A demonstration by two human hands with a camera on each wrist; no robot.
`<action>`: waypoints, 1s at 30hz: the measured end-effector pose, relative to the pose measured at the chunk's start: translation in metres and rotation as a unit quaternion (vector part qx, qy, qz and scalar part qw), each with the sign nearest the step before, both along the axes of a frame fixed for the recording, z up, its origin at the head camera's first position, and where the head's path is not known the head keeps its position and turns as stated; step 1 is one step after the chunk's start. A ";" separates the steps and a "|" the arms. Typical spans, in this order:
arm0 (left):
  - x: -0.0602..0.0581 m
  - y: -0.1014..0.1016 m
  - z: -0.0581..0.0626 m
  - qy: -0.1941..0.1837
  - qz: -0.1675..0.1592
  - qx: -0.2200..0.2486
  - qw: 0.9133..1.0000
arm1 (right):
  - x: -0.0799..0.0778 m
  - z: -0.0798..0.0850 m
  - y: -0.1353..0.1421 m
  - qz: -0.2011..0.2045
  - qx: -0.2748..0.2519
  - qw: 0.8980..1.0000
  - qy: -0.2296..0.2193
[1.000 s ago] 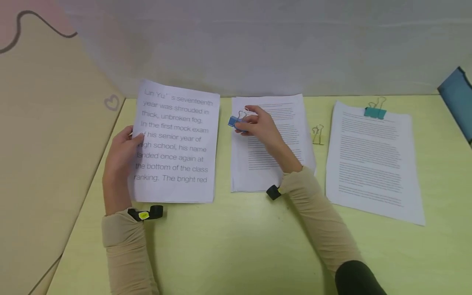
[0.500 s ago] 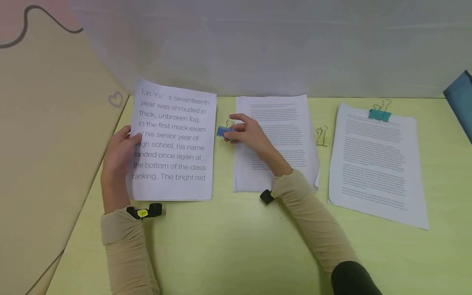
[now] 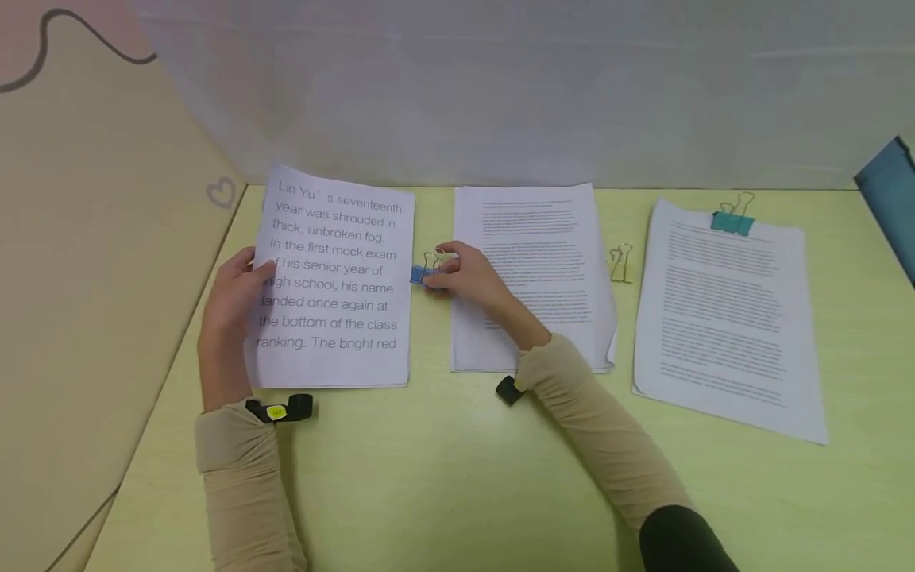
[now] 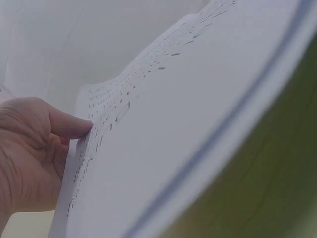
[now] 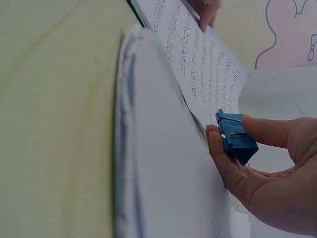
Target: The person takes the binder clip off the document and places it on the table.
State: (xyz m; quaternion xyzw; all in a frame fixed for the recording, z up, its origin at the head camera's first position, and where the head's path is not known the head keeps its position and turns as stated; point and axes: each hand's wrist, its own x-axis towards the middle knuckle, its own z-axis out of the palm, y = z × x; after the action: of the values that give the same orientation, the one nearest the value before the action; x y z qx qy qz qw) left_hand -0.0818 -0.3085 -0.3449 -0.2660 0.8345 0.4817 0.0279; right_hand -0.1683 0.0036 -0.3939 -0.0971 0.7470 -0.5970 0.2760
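Note:
My left hand (image 3: 230, 306) grips the left edge of a stack of large-print paper (image 3: 332, 361), thumb on top. The left wrist view shows that thumb pressing the printed face, with the sheets tilted up and curving. Between thumb and fingers, my right hand (image 3: 477, 280) pinches a blue binder clip (image 3: 418, 275) at the stack's right edge. Its wire handles rise above the fingers in the head view. In the right wrist view the blue clip (image 5: 240, 141) overlaps the printed sheets; I cannot tell whether it touches them.
A small-print paper stack (image 3: 532, 238) lies under my right forearm. Right of it are a gold-coloured binder clip (image 3: 621, 264) and another stack (image 3: 722, 318) held by a teal binder clip (image 3: 732, 223). A blue object (image 3: 889, 202) stands at the right edge, and a pale wall (image 3: 500, 95) behind.
My right hand has carried the blue binder clip left and toward me, from above the middle stack to the right edge of the large-print stack. The left hand keeps its grip, nearly still.

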 end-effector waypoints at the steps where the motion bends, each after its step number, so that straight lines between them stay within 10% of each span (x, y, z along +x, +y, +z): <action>1: 0.001 0.000 0.000 -0.001 0.000 -0.002 1.000 | 0.001 0.000 -0.001 0.004 0.004 1.000 -0.001; 22: -0.003 0.008 0.011 0.015 -0.001 -0.013 1.000 | 0.004 0.031 0.018 0.115 0.089 0.986 0.082; 27: -0.013 0.016 0.013 0.017 -0.013 -0.030 0.999 | -0.002 0.041 0.050 0.084 -0.113 0.990 0.013; 30: -0.018 0.023 0.018 0.023 -0.022 -0.051 0.998 | -0.004 0.052 0.072 0.064 -0.302 0.950 -0.045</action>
State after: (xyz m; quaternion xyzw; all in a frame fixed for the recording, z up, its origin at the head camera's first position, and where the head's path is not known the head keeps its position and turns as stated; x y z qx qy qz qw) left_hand -0.0995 -0.2855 -0.3270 -0.2374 0.8643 0.4434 0.0058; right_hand -0.1720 0.0754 -0.3421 -0.1966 0.5111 -0.7792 0.3051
